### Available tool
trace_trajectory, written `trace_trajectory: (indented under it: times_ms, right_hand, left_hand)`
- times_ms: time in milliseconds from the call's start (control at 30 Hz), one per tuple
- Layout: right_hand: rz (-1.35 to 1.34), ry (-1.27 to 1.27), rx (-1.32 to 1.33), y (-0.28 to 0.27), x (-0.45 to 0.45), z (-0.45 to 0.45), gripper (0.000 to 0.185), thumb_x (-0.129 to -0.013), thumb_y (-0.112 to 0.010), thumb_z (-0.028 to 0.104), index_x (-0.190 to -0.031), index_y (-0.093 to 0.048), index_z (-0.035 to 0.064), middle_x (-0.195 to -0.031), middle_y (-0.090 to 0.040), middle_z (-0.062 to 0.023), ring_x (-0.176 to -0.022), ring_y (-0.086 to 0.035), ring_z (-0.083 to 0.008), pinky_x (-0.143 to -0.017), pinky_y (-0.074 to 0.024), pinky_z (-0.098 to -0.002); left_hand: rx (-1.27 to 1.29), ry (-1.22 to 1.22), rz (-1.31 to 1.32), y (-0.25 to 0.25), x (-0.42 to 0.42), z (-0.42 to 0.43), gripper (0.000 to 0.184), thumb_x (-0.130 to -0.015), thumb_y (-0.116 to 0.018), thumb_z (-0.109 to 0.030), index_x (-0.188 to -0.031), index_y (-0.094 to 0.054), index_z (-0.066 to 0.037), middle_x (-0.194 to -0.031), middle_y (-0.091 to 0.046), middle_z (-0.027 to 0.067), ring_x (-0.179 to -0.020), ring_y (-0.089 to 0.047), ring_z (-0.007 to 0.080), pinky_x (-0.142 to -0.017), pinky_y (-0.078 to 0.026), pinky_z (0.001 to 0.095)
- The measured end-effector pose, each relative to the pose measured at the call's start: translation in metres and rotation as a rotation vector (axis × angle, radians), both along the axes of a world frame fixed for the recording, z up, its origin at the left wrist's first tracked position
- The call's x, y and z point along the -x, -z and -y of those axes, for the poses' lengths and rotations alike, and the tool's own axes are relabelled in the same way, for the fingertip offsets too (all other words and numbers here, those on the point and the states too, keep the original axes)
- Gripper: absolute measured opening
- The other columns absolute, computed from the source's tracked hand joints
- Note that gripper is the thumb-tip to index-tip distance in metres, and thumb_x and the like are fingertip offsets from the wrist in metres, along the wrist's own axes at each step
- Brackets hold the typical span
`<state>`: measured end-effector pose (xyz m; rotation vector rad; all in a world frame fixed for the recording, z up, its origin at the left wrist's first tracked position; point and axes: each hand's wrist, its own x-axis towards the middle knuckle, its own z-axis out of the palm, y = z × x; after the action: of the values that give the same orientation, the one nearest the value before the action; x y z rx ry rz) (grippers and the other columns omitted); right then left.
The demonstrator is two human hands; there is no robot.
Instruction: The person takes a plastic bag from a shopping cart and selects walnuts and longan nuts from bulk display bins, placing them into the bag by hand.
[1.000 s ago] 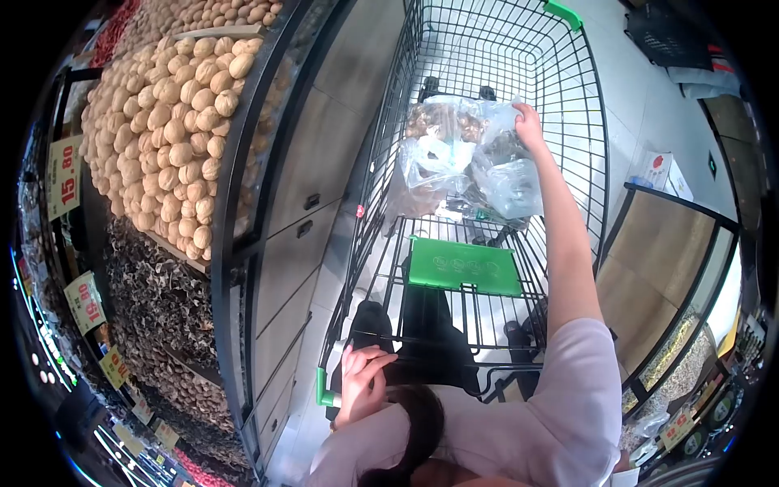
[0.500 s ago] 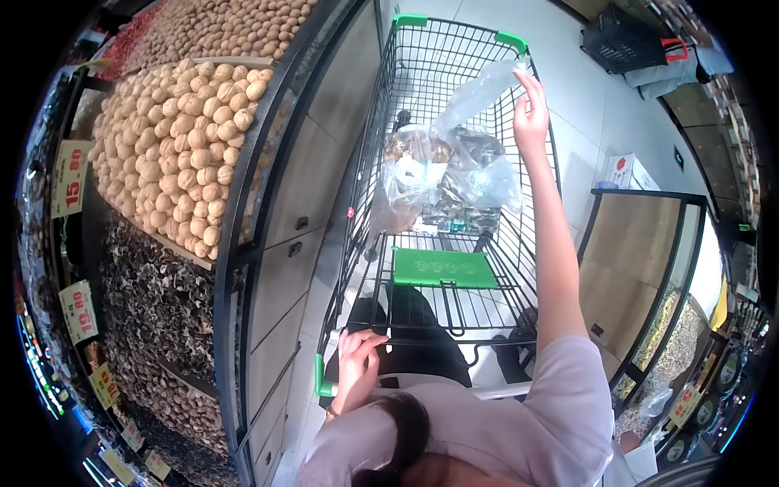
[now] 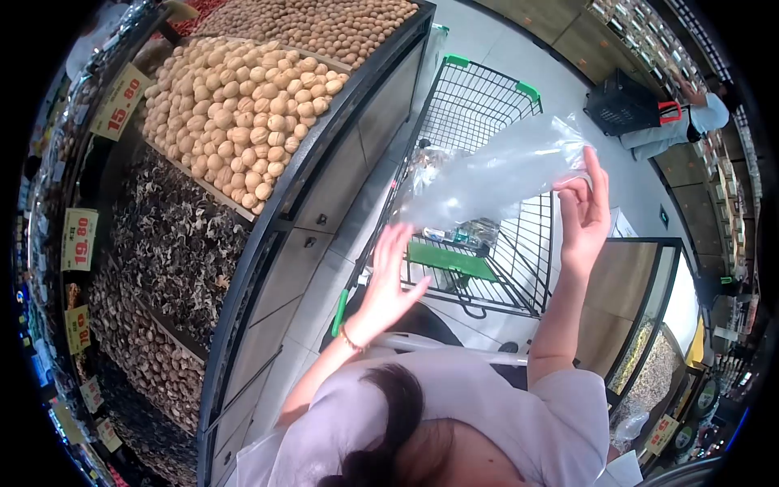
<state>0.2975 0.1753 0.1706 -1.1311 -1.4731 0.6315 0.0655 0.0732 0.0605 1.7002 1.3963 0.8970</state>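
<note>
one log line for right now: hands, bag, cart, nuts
right hand: holds bag | left hand: open, near bag | bag: over cart | nuts: heaped at left

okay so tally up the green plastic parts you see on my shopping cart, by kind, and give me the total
Corner caps at the far end: 2
Flat panel at the near end: 1
Handle end on your left: 1
Total: 4
The handle's other end is hidden.

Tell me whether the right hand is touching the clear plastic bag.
Touching. In the head view, the right hand meets the edge of the clear plastic bag at its fingertips.
</note>
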Motion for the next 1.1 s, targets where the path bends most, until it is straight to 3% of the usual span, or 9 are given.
trace_trajectory:
  times_ms: [167, 300, 400, 500, 600, 733, 900, 967, 1100]
  right_hand:
    - [-0.262, -0.018, 0.045, -0.024, 0.019, 0.011, 0.055, -0.078, -0.054, -0.006, -0.131, -0.039, -0.0031, -0.098, -0.048, -0.0027, -0.077, -0.051, -0.0079, -0.077, -0.0422, -0.0217]
    - [-0.325, -0.172, 0.100, -0.026, 0.029, 0.000, 0.054, -0.080, -0.058, 0.006, -0.130, -0.040, -0.0046, -0.080, -0.053, -0.0010, -0.076, -0.049, -0.0077, -0.073, -0.0395, -0.0211]
    - [-0.400, -0.307, 0.044, -0.037, 0.044, -0.011, 0.056, -0.081, -0.059, 0.009, -0.130, -0.038, -0.0064, -0.083, -0.057, -0.0028, -0.077, -0.049, -0.0088, -0.074, -0.0393, -0.0214]
    - [-0.352, -0.363, -0.056, -0.053, 0.066, -0.016, 0.056, -0.082, -0.058, 0.010, -0.130, -0.036, -0.0082, -0.114, -0.051, -0.0101, -0.087, -0.052, -0.0122, -0.076, -0.0415, -0.0225]
    - [-0.319, -0.362, -0.018, -0.046, 0.078, -0.025, 0.054, -0.083, -0.057, 0.008, -0.130, -0.037, -0.0074, -0.131, -0.043, -0.0132, -0.099, -0.052, -0.0160, -0.078, -0.0431, -0.0236]
    - [-0.440, -0.411, 0.099, -0.022, 0.077, -0.034, 0.051, -0.083, -0.055, 0.005, -0.129, -0.036, -0.0094, -0.128, -0.045, -0.0155, -0.099, -0.051, -0.0143, -0.081, -0.0428, -0.0235]
    - [-0.777, -0.661, 0.192, -0.021, 0.065, -0.043, 0.054, -0.084, -0.054, 0.008, -0.130, -0.033, -0.0094, -0.117, -0.051, -0.0116, -0.099, -0.052, -0.0128, -0.080, -0.0420, -0.0226]
    - [-0.777, -0.635, 0.233, -0.016, 0.062, -0.059, 0.054, -0.084, -0.054, 0.009, -0.131, -0.033, -0.0093, -0.117, -0.052, -0.0108, -0.099, -0.052, -0.0127, -0.080, -0.0420, -0.0224]
    - [-0.600, -0.528, 0.293, 0.010, 0.040, -0.092, 0.055, -0.083, -0.056, 0.007, -0.131, -0.034, -0.0067, -0.117, -0.052, -0.0096, -0.099, -0.053, -0.0127, -0.080, -0.0424, -0.0227]
  left_hand:
    - [0.038, -0.159, 0.265, 0.001, 0.031, -0.050, 0.111, -0.073, -0.071, -0.014, -0.140, 0.017, -0.011, -0.147, -0.002, 0.0210, -0.136, -0.012, 0.0317, -0.110, -0.012, 0.0407]
    - [0.327, 0.043, 0.960, 0.007, 0.048, -0.092, 0.100, -0.083, -0.059, -0.014, -0.136, 0.025, -0.009, -0.131, -0.041, 0.0225, -0.128, -0.032, 0.0288, -0.107, -0.021, 0.0392]
    - [0.323, 0.005, 1.076, 0.025, 0.051, -0.125, 0.069, -0.083, -0.061, -0.014, -0.137, -0.020, -0.002, -0.105, -0.059, 0.0104, -0.102, -0.055, 0.0225, -0.099, -0.036, 0.0365]
    - [0.276, -0.108, 1.249, 0.003, 0.070, -0.128, 0.008, -0.084, -0.061, -0.014, -0.086, -0.060, -0.007, -0.086, -0.061, 0.0018, -0.084, -0.059, 0.0178, -0.089, -0.043, 0.0342]
    - [0.096, -0.052, 1.297, -0.027, 0.099, -0.116, 0.015, -0.090, -0.052, -0.019, -0.090, -0.059, -0.006, -0.095, -0.055, 0.0067, -0.094, -0.055, 0.0185, -0.088, -0.042, 0.0313]
    - [-0.476, -0.398, 0.249, -0.046, 0.135, -0.099, 0.017, -0.089, -0.050, -0.015, -0.096, -0.062, -0.006, -0.116, -0.042, 0.0101, -0.116, -0.036, 0.0197, -0.099, -0.029, 0.0339]
    - [-0.110, -0.462, 0.899, -0.035, 0.131, -0.106, 0.060, -0.086, -0.055, -0.017, -0.136, -0.024, -0.005, -0.140, -0.022, 0.0142, -0.130, -0.026, 0.0272, -0.106, -0.023, 0.0378]
    - [0.100, -0.251, 0.990, 0.013, 0.135, -0.118, 0.062, -0.086, -0.059, -0.025, -0.132, -0.030, 0.006, -0.134, -0.038, 0.0163, -0.123, -0.037, 0.0224, -0.101, -0.031, 0.0342]
    - [0.156, -0.160, 1.183, -0.025, 0.099, -0.113, 0.046, -0.091, -0.048, -0.026, -0.127, -0.040, 0.002, -0.121, -0.050, 0.0112, -0.114, -0.046, 0.0198, -0.096, -0.036, 0.0314]
